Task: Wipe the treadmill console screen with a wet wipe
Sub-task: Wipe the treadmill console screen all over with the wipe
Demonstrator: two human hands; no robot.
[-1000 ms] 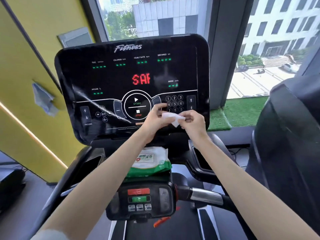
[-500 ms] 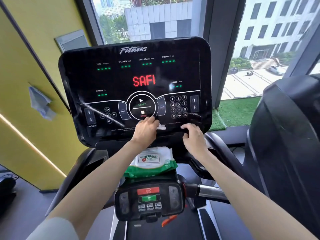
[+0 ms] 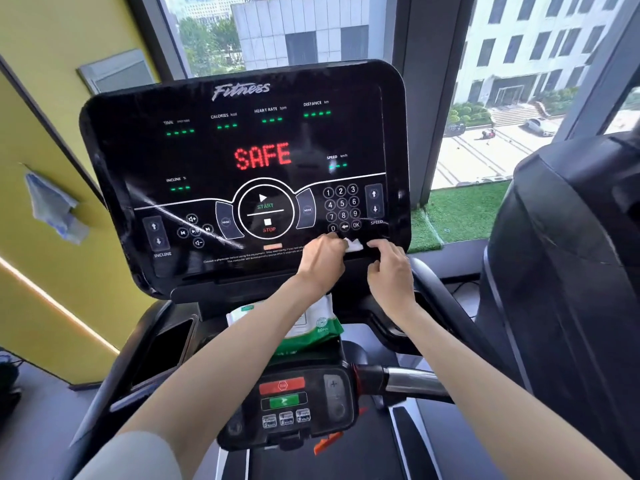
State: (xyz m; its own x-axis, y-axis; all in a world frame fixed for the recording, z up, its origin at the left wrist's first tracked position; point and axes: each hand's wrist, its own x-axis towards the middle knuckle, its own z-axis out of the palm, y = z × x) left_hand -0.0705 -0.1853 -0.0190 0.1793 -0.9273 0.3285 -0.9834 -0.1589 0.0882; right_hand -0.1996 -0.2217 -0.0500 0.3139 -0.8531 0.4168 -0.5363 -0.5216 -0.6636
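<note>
Under the keypad (image 3: pixel 341 207) of the console screen (image 3: pixel 207 154), the fingers (image 3: pixel 332 241) of the left hand (image 3: pixel 320 261) are bunched and pinching a crumpled wet wipe (image 3: pixel 354 244) against the glossy lower border. Just right of the wipe, the right hand (image 3: pixel 391 271) has its fingers (image 3: pixel 379 244) bent, tips at that same border. I cannot tell whether they grip a corner of the wipe or only rest beside it. Below the screen a green-and-white wipe pack (image 3: pixel 317 329) lies on the treadmill's ledge, partly hidden by the left forearm.

I judge the wiping to be barely under way. The wipe is out of the pack and at the screen's bottom strip, but the readouts and buttons above it are not being touched. A pale diagonal streak (image 3: pixel 180 214) crosses the screen's lower left, either smear or glare. Most of the surface looks left to do.

Half a second ago the left hand was under STOP. It now sits further right, under the 0 key, closer to the right hand, which has hardly shifted. A second ago both hands held the wipe up in front of the keypad. The red lettering then read only part of SAFE.
</note>
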